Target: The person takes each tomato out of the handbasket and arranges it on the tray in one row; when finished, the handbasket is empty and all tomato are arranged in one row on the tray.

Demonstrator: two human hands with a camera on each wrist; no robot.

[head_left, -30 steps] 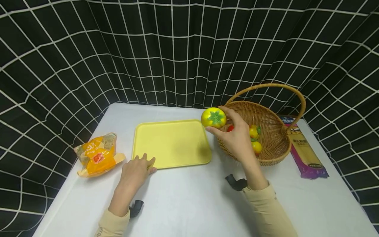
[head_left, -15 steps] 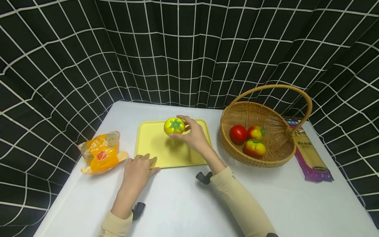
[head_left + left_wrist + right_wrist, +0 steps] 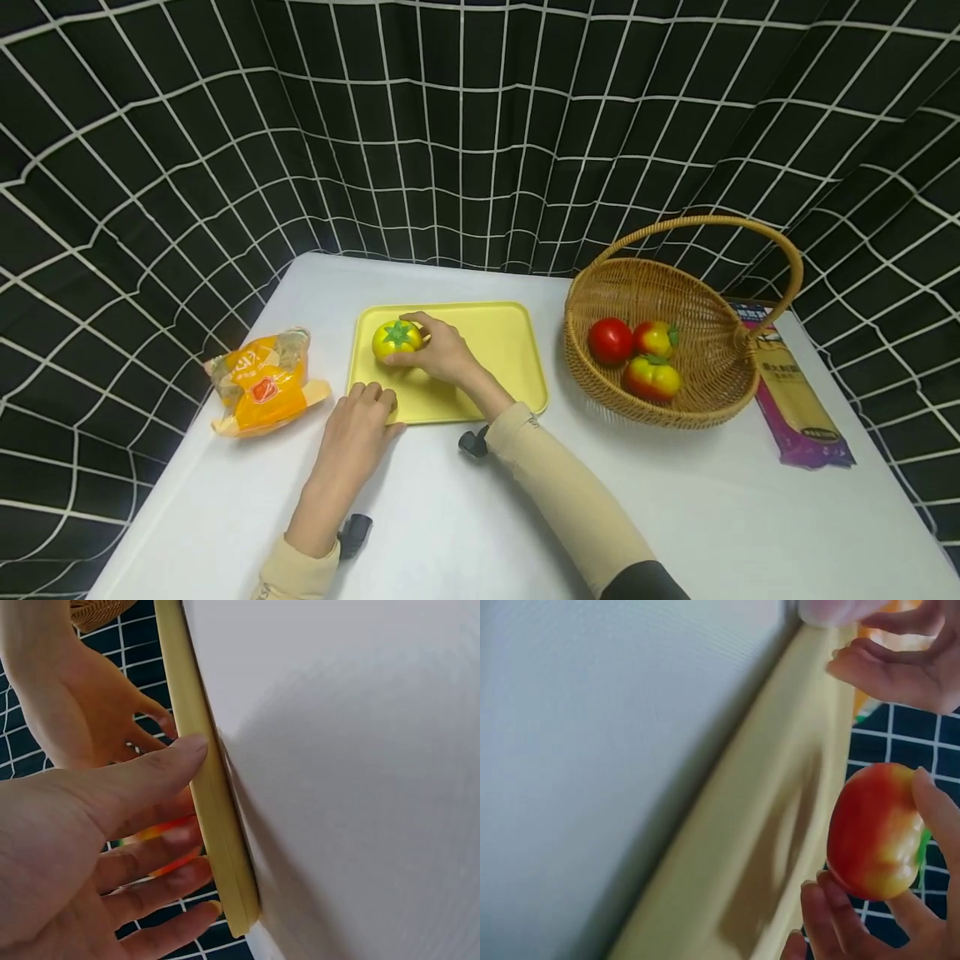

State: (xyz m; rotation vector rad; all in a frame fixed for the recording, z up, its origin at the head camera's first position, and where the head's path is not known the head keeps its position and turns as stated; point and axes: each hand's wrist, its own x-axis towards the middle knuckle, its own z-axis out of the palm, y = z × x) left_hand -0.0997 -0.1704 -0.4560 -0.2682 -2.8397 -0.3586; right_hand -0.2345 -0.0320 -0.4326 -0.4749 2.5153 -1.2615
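My right hand [image 3: 442, 352] holds a yellow-and-red fruit with a star of green leaves [image 3: 397, 340] between thumb and fingers, over the left part of a yellow tray [image 3: 480, 321]. The red side of that fruit [image 3: 874, 829] faces the right wrist view, where a gap shows between it and the tray rim [image 3: 780, 750]. At the tray's near left corner, my left hand [image 3: 362, 421] grips the rim. In the left wrist view, the thumb [image 3: 176, 759] lies on the rim's near side with the other fingers behind it.
A wicker basket [image 3: 720, 379] with a tall handle stands to the right, holding a red tomato [image 3: 611, 342] and two yellow-red fruits [image 3: 652, 379]. Beyond it lies a purple-and-yellow noodle packet [image 3: 798, 387]. An orange bag [image 3: 262, 383] sits left of the tray, and a dark grid curtain surrounds the table.
My right hand has carried the fruit left from beside the basket to low over the tray's left part. The left hand has stayed at the tray corner, its fingers drawn in more.
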